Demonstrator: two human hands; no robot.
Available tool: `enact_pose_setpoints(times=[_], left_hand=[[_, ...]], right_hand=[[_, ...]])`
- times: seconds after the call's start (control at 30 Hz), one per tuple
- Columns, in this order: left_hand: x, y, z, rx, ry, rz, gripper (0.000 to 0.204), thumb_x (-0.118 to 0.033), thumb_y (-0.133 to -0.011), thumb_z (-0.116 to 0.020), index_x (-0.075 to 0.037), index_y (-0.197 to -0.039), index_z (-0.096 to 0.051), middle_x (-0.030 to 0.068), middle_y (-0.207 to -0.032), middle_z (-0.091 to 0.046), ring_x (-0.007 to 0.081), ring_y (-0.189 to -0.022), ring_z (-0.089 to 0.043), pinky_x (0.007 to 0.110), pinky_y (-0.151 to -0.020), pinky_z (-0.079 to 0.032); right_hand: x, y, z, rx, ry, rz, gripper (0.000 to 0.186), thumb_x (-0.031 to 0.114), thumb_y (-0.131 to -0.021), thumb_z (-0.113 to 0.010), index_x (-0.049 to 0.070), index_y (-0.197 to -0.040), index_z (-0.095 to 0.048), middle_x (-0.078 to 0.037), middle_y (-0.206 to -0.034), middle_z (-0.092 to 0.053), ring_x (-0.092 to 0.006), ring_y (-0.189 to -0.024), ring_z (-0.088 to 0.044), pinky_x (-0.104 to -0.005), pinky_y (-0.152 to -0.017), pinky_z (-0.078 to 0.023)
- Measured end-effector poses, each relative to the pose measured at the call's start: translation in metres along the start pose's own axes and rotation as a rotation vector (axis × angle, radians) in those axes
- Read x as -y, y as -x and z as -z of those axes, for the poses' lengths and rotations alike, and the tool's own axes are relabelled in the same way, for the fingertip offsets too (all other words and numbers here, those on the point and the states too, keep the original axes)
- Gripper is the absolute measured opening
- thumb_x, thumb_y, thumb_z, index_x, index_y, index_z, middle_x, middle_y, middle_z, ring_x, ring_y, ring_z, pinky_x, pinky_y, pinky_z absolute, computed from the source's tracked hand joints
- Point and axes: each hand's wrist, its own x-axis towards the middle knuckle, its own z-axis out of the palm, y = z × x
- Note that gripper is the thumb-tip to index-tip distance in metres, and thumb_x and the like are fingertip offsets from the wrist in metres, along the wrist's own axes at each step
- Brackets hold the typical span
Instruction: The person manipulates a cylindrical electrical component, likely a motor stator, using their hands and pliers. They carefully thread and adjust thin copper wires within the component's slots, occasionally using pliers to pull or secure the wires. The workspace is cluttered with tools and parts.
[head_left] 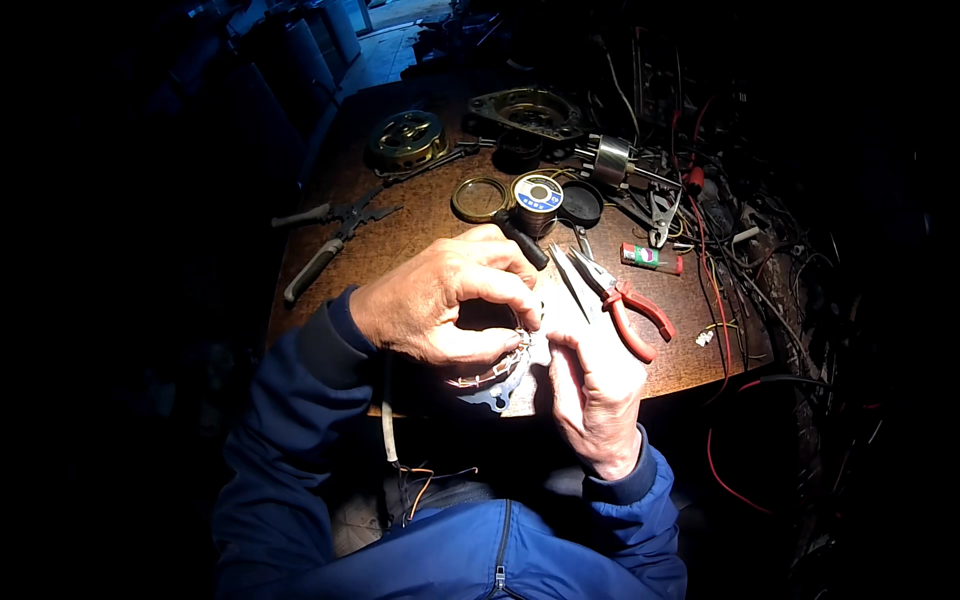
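Note:
A ring-shaped motor part (497,396) with a pale metal lug and wire lacing, like a wound stator, is at the table's near edge. My left hand (440,295) curls over it, thumb and fingers closed on its rim. Close by, my right hand (600,390) is pinched at the same rim; what lies between its fingertips is too small to make out. Much of the ring is hidden under my left hand. A sleeved cable (389,430) with thin bare-ended wires (425,488) hangs below the table edge.
Beyond my hands lie red-handled pliers (632,315), tweezers (572,278), a solder spool (538,198), a magnifier (480,199) and a lighter (650,258). Larger pliers (340,235) rest at left. A brass-coloured housing (408,138) and a metal rotor (610,158) stand farther back. Tangled wires (715,270) crowd the right.

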Motion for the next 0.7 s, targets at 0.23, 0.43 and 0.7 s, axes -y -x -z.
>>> enact_pose_setpoints(times=[0.23, 0.43, 0.7], left_hand=[[-0.001, 0.001, 0.001, 0.012, 0.0, 0.013, 0.023, -0.016, -0.079, -0.078, -0.012, -0.102, -0.08, 0.0077, -0.106, -0.07, 0.0281, -0.105, -0.062, 0.041, -0.095, -0.05], [0.001, -0.001, 0.0, 0.008, -0.026, -0.013, 0.029, -0.013, -0.074, -0.08, -0.013, -0.103, -0.083, 0.0098, -0.106, -0.071, 0.0276, -0.103, -0.064, 0.04, -0.09, -0.051], [0.0, -0.001, 0.001, 0.013, -0.014, 0.011, 0.028, -0.012, -0.073, -0.08, -0.013, -0.102, -0.083, 0.0072, -0.105, -0.071, 0.0257, -0.102, -0.063, 0.039, -0.09, -0.051]], right_hand=[[0.001, -0.001, 0.001, -0.014, 0.034, 0.023, 0.018, -0.008, -0.091, -0.07, -0.001, -0.108, -0.074, -0.018, -0.087, -0.074, -0.0297, -0.077, -0.075, -0.0357, -0.072, -0.058], [-0.004, 0.007, 0.003, 0.02, -0.35, -0.363, 0.012, 0.001, -0.1, -0.067, -0.004, -0.109, -0.073, -0.005, -0.085, -0.071, -0.0108, -0.072, -0.065, -0.0264, -0.068, -0.052], [-0.004, 0.002, 0.018, 0.055, -0.707, -0.577, 0.012, 0.008, -0.103, -0.065, -0.002, -0.102, -0.071, 0.001, -0.082, -0.064, -0.0049, -0.07, -0.055, -0.0221, -0.063, -0.044]])
